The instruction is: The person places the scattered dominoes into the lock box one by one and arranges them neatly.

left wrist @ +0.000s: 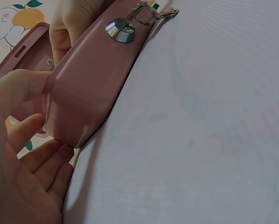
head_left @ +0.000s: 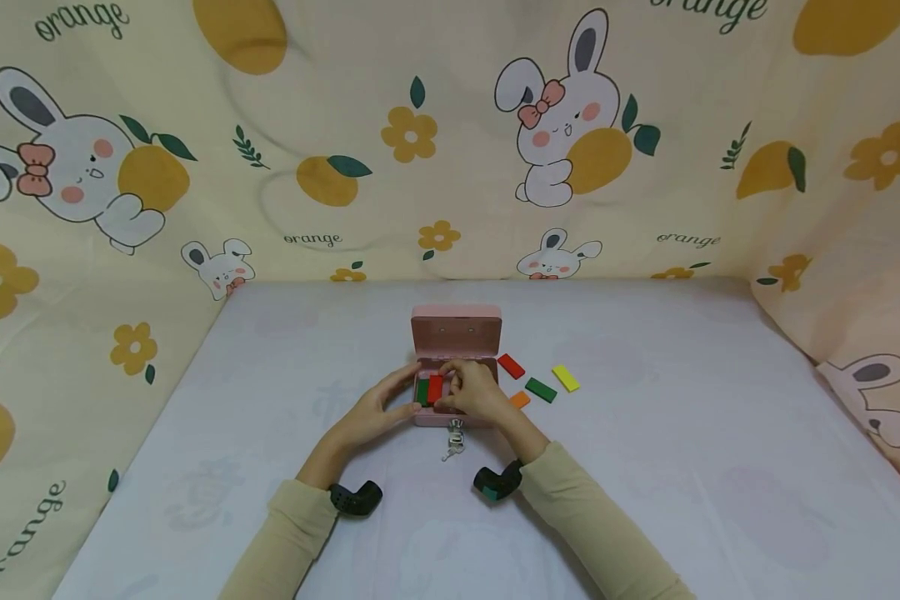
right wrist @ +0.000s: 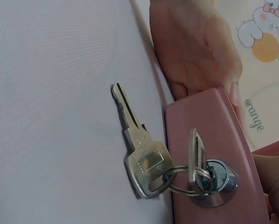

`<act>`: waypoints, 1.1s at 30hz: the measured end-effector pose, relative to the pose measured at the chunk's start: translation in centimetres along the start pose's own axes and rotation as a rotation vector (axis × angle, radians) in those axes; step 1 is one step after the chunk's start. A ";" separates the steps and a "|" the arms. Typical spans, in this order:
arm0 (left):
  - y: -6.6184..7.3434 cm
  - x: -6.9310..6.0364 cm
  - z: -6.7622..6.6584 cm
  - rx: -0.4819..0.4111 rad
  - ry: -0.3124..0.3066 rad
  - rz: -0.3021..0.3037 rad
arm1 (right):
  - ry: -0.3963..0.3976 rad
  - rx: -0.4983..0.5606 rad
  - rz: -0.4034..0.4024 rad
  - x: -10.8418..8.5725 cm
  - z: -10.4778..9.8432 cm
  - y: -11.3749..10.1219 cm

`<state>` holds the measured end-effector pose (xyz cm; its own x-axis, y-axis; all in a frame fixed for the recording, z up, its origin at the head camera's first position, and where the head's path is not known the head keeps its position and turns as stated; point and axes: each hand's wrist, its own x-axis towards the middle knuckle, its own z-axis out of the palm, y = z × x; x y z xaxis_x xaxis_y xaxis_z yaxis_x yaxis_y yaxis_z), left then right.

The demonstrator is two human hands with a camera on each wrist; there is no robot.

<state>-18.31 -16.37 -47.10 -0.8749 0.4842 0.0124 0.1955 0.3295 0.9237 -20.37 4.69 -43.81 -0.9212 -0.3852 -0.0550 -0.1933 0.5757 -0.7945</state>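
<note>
On a white cloth-covered surface (head_left: 645, 500) sits a pink, metal-looking rectangular box (left wrist: 83, 88), its long side toward the person and its pink hinged lid (head_left: 456, 333) raised at the back.

The left hand (head_left: 375, 412) holds the box's left end: thumb bent onto the rim at the front corner, fingers set apart from it against the end wall. The right hand (head_left: 480, 393) comes in over the front right with its wrist angled leftward, knuckles bent and fingers dipping inside.

What matters most, as I judge it, is how the flat red rectangular block (head_left: 435, 388) lines up inside the box. It lies just left of the right palm, its long axis running front to back, across the box's length and alongside a flat green rectangular block (head_left: 422, 392) next to the left wall. The right hand is the nearer: its thumb and index finger appear clamped on the red block's near and far ends. Whether that block touches the floor of the box cannot be told.

Right of the box lie four loose blocks, red (head_left: 511, 366), green (head_left: 542, 390), yellow (head_left: 566, 378) and orange (head_left: 520, 401), at differing slants. Smallest, silver metal keys (right wrist: 146, 154) hang at the front lock.
</note>
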 end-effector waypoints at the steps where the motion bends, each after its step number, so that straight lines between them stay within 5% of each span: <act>1: 0.0 0.0 0.0 0.000 0.000 -0.001 | 0.001 -0.004 -0.002 0.0 0.0 0.0; 33: 0.3 0.0 0.0 0.025 0.005 -0.035 | -0.003 -0.121 0.057 -0.1 0.5 -0.2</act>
<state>-18.22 -16.23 -46.80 -0.8837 0.4678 -0.0176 0.1756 0.3661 0.9139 -20.09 4.26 -43.96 -0.9310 -0.3510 -0.0999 -0.1798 0.6793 -0.7115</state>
